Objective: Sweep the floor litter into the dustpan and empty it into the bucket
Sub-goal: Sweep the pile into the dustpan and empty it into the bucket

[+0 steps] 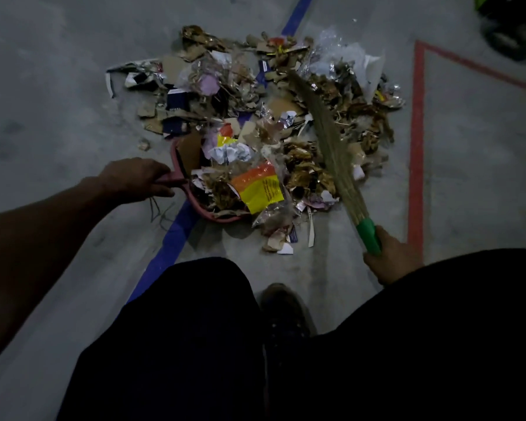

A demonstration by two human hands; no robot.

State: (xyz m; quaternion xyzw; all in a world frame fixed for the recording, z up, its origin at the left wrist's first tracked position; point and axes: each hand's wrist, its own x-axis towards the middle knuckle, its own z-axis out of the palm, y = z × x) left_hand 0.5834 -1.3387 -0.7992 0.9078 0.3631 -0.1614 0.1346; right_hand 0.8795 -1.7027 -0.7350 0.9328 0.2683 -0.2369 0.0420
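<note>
Head view: litter-heaped pink dustpan [195,205]

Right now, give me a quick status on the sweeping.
Left hand grips pink dustpan; right hand grips broom. Dustpan part loaded, litter pile mostly on floor. Bucket not in view.

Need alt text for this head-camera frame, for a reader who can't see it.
Seen from above in dim light, a person's left hand grips the handle of a pink dustpan already part-filled, while the right hand holds a green-handled grass broom laid across a litter pile on grey floor crossed by a blue line.
</note>
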